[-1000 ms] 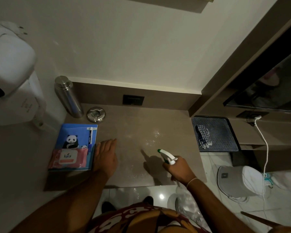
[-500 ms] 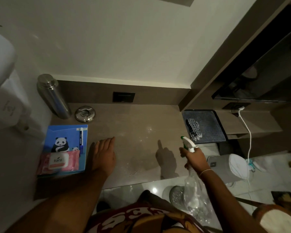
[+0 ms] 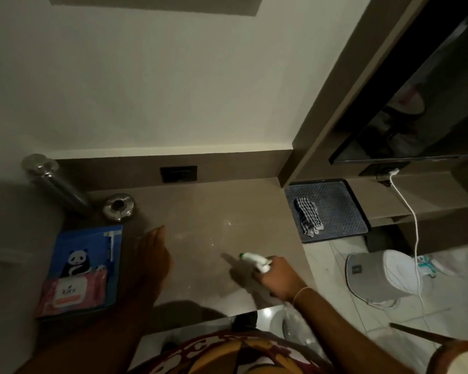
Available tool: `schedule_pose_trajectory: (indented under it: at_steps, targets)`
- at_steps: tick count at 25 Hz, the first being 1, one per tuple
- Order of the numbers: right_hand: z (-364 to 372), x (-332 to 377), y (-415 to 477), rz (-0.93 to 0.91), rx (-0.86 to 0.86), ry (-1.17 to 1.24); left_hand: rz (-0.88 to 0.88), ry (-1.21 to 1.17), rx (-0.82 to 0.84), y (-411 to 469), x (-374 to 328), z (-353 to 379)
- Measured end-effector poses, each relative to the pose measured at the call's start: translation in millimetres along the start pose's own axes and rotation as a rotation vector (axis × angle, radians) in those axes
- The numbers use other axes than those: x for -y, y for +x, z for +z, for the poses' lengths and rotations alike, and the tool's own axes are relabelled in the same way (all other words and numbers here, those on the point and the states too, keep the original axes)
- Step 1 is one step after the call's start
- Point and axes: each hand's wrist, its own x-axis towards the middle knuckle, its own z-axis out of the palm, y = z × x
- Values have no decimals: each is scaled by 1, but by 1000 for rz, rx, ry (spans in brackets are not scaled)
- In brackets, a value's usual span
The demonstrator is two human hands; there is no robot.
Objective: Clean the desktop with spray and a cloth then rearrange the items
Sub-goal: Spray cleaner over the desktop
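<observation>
My right hand (image 3: 280, 278) grips a spray bottle (image 3: 256, 259) with a white trigger head and green nozzle tip, held over the front right part of the brown desktop (image 3: 206, 211), nozzle pointing left. Fine wet droplets speckle the desktop in front of it. My left hand (image 3: 153, 252) rests flat on the desktop with fingers together, palm down, just right of a blue panda folder (image 3: 92, 249). A checked cloth (image 3: 307, 215) lies on a dark mat (image 3: 335, 209) to the right of the desk.
A steel bottle (image 3: 53, 184) and a round metal ashtray (image 3: 118, 207) stand at the back left. A pink wipes pack (image 3: 70, 291) lies on the folder. A wall socket (image 3: 178, 174) sits behind. On the floor at right are a white appliance (image 3: 378, 273) and a white cable (image 3: 414, 228).
My right hand brought the spray bottle back left and lower, from beyond the desk's right edge to over its front right part. My left hand stayed flat on the desktop.
</observation>
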Motion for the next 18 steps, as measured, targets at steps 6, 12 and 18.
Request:
schedule_pose_trajectory:
  at_steps: [6, 12, 18]
  targets:
    - [7, -13, 27, -168, 207, -308, 110, -18, 44, 31, -53, -9]
    - [-107, -76, 37, 88, -84, 115, 209, 53, 94, 20, -75, 16]
    - [-250, -149, 44, 126, -669, 452, 253, 63, 54, 17, -103, 56]
